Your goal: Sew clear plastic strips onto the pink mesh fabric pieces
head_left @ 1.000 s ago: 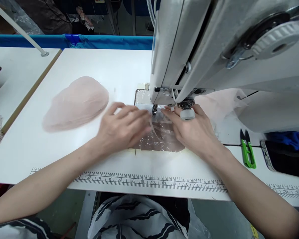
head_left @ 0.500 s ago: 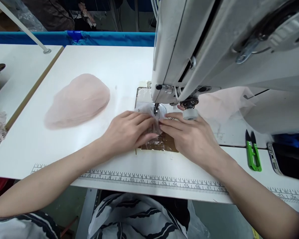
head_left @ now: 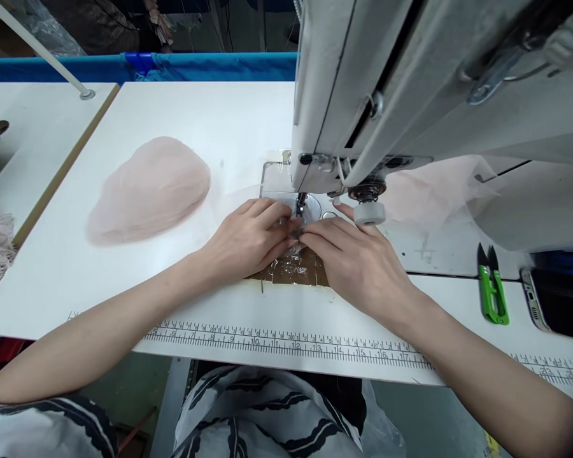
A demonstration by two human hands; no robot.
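**Head view: both hands at the presser foot**

Head view shows the left hand [head_left: 251, 238] and the right hand [head_left: 358, 257] meeting fingertip to fingertip at the centre of the tabletop [head_left: 195, 114]. Both hands are narrowed, with the fingers drawn together and pinched on a small sheer piece [head_left: 293, 230]. The sheer piece lies just at 6 o'clock of the presser foot [head_left: 300, 205], on the taped brown plate [head_left: 293, 272]. Its exact outline cannot be made out beneath the fingers.

Surrounding items:

1. Sewing machine [head_left: 410, 95]: fills the 1 to 3 o'clock area, with its head overhanging the hands.
2. White knob [head_left: 368, 213]: hangs from the machine head, directly over the right hand's knuckles.
3. Pink fabric stack [head_left: 148, 187]: lies flat at 10 o'clock of the hands, well apart from them.
4. Pink tulle [head_left: 430, 191]: bunched under the machine arm at 2 o'clock.
5. Green thread snips [head_left: 493, 286]: at 3 o'clock, blades pointing to 12 o'clock.
6. Phone [head_left: 554, 302]: just beside the snips, at the frame edge.
7. Printed ruler [head_left: 291, 346]: runs along the near tabletop edge at 6 o'clock, crossed by both forearms.
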